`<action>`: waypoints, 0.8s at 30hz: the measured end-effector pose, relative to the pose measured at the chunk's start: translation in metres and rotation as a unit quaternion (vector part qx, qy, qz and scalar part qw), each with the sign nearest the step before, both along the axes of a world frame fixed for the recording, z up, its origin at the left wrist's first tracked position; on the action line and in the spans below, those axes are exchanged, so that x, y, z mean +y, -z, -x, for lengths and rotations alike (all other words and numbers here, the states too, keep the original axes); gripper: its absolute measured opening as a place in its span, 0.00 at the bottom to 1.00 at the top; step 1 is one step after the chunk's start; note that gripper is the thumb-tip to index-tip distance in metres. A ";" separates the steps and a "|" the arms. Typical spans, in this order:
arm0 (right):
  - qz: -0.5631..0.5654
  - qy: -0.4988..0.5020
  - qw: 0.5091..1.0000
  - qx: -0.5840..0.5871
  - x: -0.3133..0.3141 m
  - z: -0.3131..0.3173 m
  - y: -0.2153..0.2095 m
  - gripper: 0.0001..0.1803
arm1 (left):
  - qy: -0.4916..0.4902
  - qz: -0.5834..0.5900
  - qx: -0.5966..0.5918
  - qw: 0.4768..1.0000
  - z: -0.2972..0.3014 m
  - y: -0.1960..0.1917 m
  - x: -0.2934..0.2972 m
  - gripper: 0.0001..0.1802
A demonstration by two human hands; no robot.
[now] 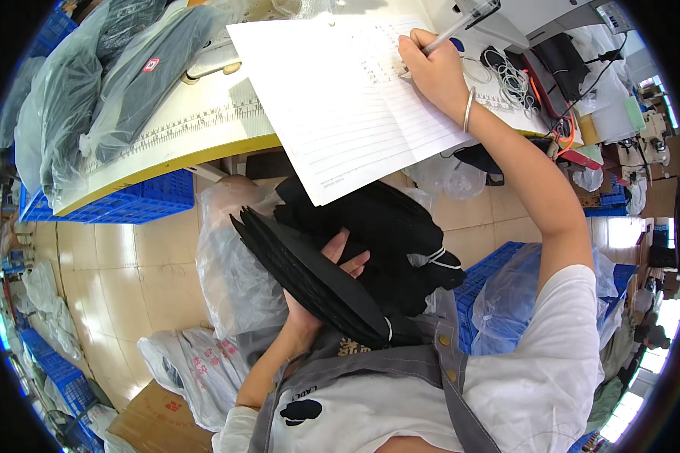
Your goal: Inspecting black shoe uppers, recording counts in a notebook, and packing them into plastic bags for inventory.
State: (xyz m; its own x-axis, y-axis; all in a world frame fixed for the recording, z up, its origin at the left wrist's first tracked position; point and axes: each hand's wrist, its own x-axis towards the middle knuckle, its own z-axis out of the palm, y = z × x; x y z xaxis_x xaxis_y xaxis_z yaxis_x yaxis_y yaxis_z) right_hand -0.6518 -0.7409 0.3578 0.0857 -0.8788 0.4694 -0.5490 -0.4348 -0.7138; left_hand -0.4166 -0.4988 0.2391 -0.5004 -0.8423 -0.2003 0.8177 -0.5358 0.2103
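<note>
My right hand (pixel 440 75) is closed round a pen (pixel 461 27), its tip end low over a lined white sheet (pixel 340 113) with handwriting near the top. The sheet lies on the table and hangs over its front edge. In my lap, my left hand (pixel 307 311) holds a tied bundle of black fabric pieces (pixel 310 275) from beneath. Its fingertips show past the bundle's far side, while the palm is mostly hidden. Just beyond lies another black fabric bundle (pixel 400 234), bound at its right end with a white tie.
A yellow-edged table (pixel 196 124) with a printed ruler scale runs across the front. Plastic-wrapped dark bundles (pixel 121 83) lie at its left, coiled white cables (pixel 510 79) at its right. Blue crates (pixel 155 198), white bags (pixel 196 366) and a cardboard box (pixel 159 419) stand on the floor.
</note>
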 end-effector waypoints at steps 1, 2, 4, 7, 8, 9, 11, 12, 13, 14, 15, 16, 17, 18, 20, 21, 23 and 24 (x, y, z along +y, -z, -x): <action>-0.013 -0.001 1.000 0.017 0.001 0.000 -0.001 0.19 | 0.000 0.000 0.000 1.000 0.000 0.001 0.000 0.39; -0.013 -0.002 1.000 0.018 0.002 0.000 -0.001 0.19 | 0.001 0.005 0.014 1.000 0.000 0.003 0.000 0.39; -0.010 0.002 0.991 -0.133 0.003 0.000 0.000 0.19 | 0.000 0.014 0.027 1.000 -0.001 0.001 0.000 0.39; 0.005 0.018 0.982 -0.186 0.001 0.003 -0.001 0.19 | 0.011 0.022 0.003 1.000 -0.001 -0.006 -0.002 0.40; 0.020 0.023 0.977 -0.212 0.002 0.004 -0.003 0.19 | 0.020 0.025 -0.008 0.999 0.000 -0.008 -0.002 0.40; 0.038 0.012 0.982 -0.187 0.006 0.002 -0.010 0.19 | 0.026 0.025 -0.020 0.999 -0.001 -0.009 -0.002 0.40; 0.052 0.004 0.978 -0.201 0.017 -0.002 -0.022 0.19 | 0.009 0.006 0.016 1.000 0.001 -0.014 -0.001 0.38; 0.064 -0.003 0.974 -0.215 0.026 -0.007 -0.029 0.19 | -0.007 -0.016 0.052 0.998 0.001 -0.016 0.001 0.36; 0.042 0.006 0.980 -0.196 0.041 -0.009 -0.039 0.18 | -0.010 -0.017 0.051 0.998 0.000 -0.017 0.002 0.36; 0.038 0.004 0.980 -0.197 0.054 -0.008 -0.044 0.18 | -0.012 -0.023 0.037 0.999 -0.001 -0.018 0.002 0.35; 0.075 -0.043 0.984 -0.159 0.067 -0.006 -0.048 0.17 | -0.013 -0.028 0.024 0.999 -0.001 -0.019 0.001 0.33; 0.107 -0.094 0.982 -0.123 0.080 -0.010 -0.052 0.17 | -0.019 -0.032 0.021 0.999 -0.001 -0.018 0.001 0.33; 0.085 -0.091 0.987 -0.098 0.100 -0.018 -0.057 0.18 | -0.022 -0.016 0.005 1.000 -0.001 -0.017 0.000 0.35; 0.061 -0.090 0.991 -0.075 0.122 -0.028 -0.062 0.18 | -0.027 -0.002 -0.013 1.000 -0.001 -0.016 0.002 0.37; -0.003 -0.188 0.982 0.026 0.153 -0.026 -0.062 0.12 | -0.020 0.017 -0.040 0.999 -0.002 -0.022 0.001 0.38; -0.214 -0.203 0.955 -0.015 0.170 -0.034 -0.070 0.09 | -0.004 0.042 -0.063 0.997 -0.003 -0.024 0.002 0.40; -0.366 -0.272 0.890 -0.021 0.187 -0.042 -0.059 0.15 | 0.000 0.024 -0.084 0.996 -0.003 -0.031 0.003 0.42; -0.313 -0.333 0.889 0.012 0.191 -0.045 -0.044 0.20 | 0.009 0.015 -0.099 0.995 -0.002 -0.034 0.005 0.44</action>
